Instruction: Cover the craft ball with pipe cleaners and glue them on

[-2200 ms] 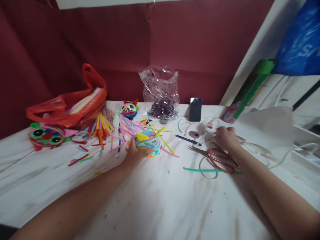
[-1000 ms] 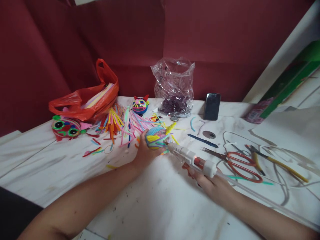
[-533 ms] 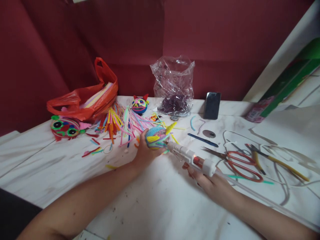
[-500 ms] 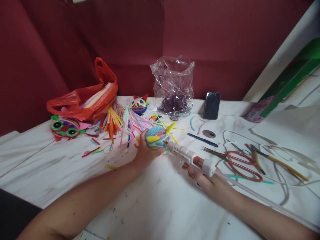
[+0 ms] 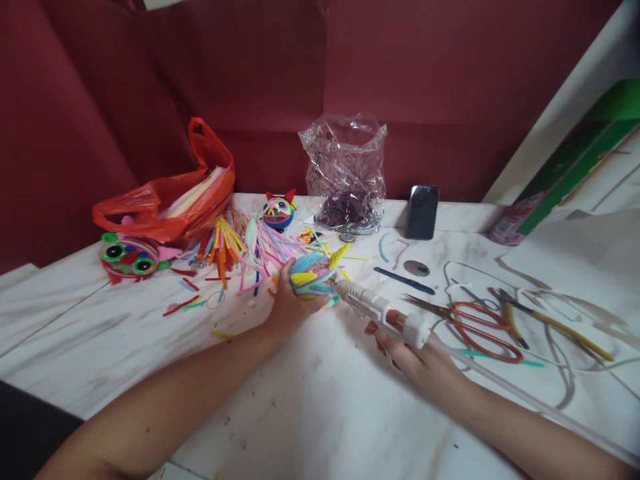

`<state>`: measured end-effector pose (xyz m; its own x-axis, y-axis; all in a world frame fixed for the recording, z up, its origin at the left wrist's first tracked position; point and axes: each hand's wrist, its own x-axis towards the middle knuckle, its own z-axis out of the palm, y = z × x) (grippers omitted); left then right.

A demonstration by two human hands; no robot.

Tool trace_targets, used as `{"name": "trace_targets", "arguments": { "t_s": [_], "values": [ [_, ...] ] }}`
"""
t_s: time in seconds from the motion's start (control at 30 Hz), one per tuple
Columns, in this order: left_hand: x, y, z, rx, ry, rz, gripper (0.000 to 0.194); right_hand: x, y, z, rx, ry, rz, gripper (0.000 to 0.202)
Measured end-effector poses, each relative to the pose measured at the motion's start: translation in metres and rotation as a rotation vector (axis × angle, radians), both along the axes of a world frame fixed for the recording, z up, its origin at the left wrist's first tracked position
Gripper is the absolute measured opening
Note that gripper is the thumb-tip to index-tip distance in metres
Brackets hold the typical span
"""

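My left hand (image 5: pixel 290 298) is wrapped round a small ball (image 5: pixel 314 273) covered in pastel pipe cleaners, with yellow pointed pieces standing out from it. A white glue gun (image 5: pixel 367 303) sits in my right hand (image 5: pixel 407 353), its fingers closed about the handle. The gun's nozzle points left at the ball's right side, close to it; whether it touches I cannot tell. A long clear glue stick (image 5: pixel 505 385) runs out of the back of the gun along my right forearm. My left palm is hidden behind the ball.
Loose pipe cleaners (image 5: pixel 260 253), a red bag (image 5: pixel 165 203) and two decorated balls, one large (image 5: pixel 133 257) and one small (image 5: pixel 279 212), lie left. Behind stand a clear bag (image 5: pixel 345 177) and phone (image 5: pixel 423 212). Red-handled scissors (image 5: pixel 480 323), pliers (image 5: pixel 565 327) and a white cord (image 5: pixel 570 383) lie right.
The glue gun's tip has shifted very slightly right relative to the ball. Both hands keep their hold, and the rest of the table looks the same.
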<state>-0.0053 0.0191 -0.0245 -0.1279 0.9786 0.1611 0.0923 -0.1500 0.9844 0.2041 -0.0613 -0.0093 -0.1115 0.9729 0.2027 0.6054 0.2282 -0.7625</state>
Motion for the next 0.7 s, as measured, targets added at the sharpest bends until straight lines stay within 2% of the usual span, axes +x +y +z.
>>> {"name": "trace_targets", "arguments": {
  "t_s": [0.3,0.53,0.7],
  "values": [
    [0.000,0.001,-0.002,0.024,0.087,0.001,0.098,0.000,-0.001,-0.004,0.029,0.017,0.077,0.033],
    [-0.001,0.001,-0.004,0.033,0.104,0.004,0.098,0.002,0.000,-0.008,0.002,0.000,-0.009,0.037],
    [-0.001,0.003,-0.006,0.031,0.112,0.013,0.098,0.004,0.001,-0.010,-0.002,-0.029,0.066,0.039]
  ]
}}
